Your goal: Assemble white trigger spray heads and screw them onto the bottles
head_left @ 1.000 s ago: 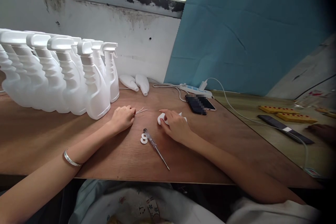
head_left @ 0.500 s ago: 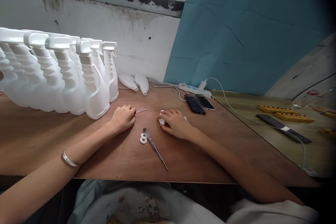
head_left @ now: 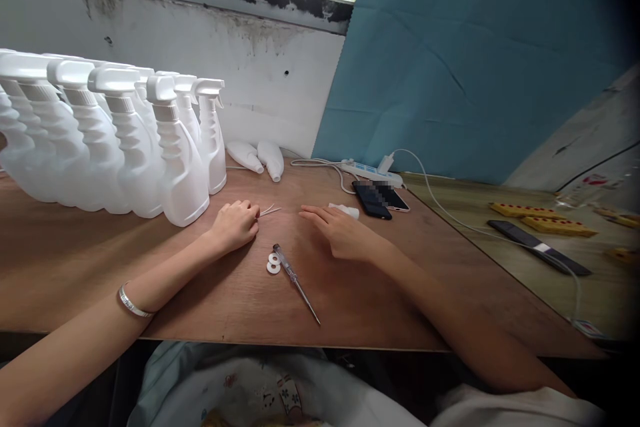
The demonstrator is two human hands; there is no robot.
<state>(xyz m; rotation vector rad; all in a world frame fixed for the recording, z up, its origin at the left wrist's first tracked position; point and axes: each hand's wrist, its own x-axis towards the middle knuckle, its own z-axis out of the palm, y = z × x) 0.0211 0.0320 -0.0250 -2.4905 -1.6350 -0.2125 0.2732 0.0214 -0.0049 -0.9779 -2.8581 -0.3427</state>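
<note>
thin white strips (head_left: pixel 271 211) jutting splayed from left hand (head_left: pixel 236 223); white piece (head_left: pixel 347 211) lying beyond right hand (head_left: pixel 341 230), partly hidden

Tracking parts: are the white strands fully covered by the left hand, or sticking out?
Sticking out: thin white strands show beyond the left hand; other ends hidden.

silver bangle (head_left: pixel 131 305), pale sleeve (head_left: pixel 515 408), printed garment (head_left: pixel 240 383)

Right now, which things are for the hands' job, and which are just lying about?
Probably the job:
thin white strands, poking from the curled left hand
white plastic piece, beyond the right hand
clear-handled metal screwdriver
flat white rings
white plastic spray bottles

Probably just lying about:
black rectangular phone
white plastic power strip
yellow blocks dotted red
</note>
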